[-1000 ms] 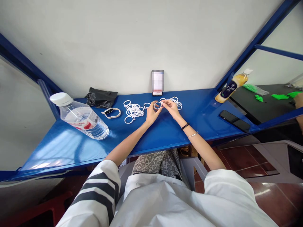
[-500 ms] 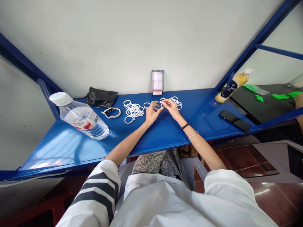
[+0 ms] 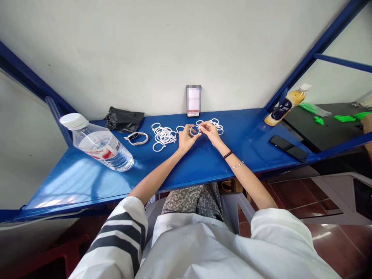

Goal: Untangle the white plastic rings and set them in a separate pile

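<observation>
Both my hands meet over the back of the blue table point(image 3: 203, 162). My left hand point(image 3: 186, 138) and my right hand point(image 3: 210, 133) pinch the same small white plastic ring point(image 3: 194, 130) between their fingertips, just above the tabletop. A loose pile of white rings point(image 3: 162, 136) lies to the left of my left hand. A smaller group of white rings point(image 3: 216, 124) lies behind my right hand. My right wrist wears a dark bead bracelet and a thin silver one.
A phone point(image 3: 193, 101) leans against the wall behind the rings. A big water bottle point(image 3: 99, 144) lies at the left, with a black bag point(image 3: 123, 120) and a watch point(image 3: 136, 138) nearby. At right are a juice bottle point(image 3: 283, 106) and a dark phone point(image 3: 287, 148).
The hands have stayed in place; only the fingers have shifted slightly on the ring.
</observation>
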{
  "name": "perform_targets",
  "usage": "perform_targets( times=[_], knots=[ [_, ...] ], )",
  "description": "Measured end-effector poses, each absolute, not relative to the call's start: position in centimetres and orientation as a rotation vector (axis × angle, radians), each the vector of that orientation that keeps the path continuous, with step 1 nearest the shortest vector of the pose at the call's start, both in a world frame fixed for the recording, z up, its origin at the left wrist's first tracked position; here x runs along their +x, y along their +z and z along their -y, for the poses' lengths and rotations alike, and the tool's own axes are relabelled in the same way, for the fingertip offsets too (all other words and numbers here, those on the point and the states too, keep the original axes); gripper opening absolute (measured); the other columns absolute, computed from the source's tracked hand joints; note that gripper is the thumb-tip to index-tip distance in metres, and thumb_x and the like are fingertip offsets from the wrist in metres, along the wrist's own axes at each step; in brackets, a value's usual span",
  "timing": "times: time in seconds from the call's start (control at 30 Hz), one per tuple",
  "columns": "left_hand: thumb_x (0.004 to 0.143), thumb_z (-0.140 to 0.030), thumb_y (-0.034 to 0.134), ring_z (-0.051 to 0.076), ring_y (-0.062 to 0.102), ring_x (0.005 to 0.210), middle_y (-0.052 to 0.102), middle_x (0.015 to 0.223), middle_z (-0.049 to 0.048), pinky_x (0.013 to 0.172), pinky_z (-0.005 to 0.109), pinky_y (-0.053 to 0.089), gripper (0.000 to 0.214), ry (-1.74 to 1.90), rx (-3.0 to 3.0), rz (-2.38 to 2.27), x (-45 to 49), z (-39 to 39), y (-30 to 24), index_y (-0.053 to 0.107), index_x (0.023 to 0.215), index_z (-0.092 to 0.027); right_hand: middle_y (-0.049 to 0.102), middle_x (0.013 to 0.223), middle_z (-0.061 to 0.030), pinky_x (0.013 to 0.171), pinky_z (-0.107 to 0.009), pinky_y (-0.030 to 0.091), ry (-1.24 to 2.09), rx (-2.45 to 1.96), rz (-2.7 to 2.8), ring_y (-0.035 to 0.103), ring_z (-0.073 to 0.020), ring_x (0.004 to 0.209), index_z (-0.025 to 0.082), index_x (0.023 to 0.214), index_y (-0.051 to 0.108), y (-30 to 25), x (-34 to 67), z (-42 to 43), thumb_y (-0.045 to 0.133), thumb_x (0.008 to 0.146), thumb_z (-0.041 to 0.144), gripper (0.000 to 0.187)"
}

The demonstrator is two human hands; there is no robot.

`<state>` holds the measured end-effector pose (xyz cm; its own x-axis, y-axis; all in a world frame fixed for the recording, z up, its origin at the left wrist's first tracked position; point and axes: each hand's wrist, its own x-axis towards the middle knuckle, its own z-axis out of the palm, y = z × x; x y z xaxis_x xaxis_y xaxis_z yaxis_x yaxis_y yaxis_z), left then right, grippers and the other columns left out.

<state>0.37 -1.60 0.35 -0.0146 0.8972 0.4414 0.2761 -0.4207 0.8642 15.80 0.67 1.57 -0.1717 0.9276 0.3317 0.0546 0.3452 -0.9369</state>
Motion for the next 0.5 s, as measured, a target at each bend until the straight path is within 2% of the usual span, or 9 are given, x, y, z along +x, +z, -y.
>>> perform_targets(
  times=[0.5],
  knots=[
    [0.069, -0.035, 0.08, 0.01, 0.059, 0.057, 0.064, 0.072, -0.0036, 0.054, 0.021, 0.043, 0.042, 1.463, 1.721, -1.236, 0.48, 1.96, 0.8, 0.055, 0.1, -0.02, 0.065, 0.083, -0.001, 0.083, -0.033, 0.05, 1.076, -0.857, 1.491, 0.062, -0.0177, 0.085, 0.022, 0.086, 0.063, 1.84, 15.79, -0.62, 0.073, 0.073, 0.053, 0.035]
  ],
)
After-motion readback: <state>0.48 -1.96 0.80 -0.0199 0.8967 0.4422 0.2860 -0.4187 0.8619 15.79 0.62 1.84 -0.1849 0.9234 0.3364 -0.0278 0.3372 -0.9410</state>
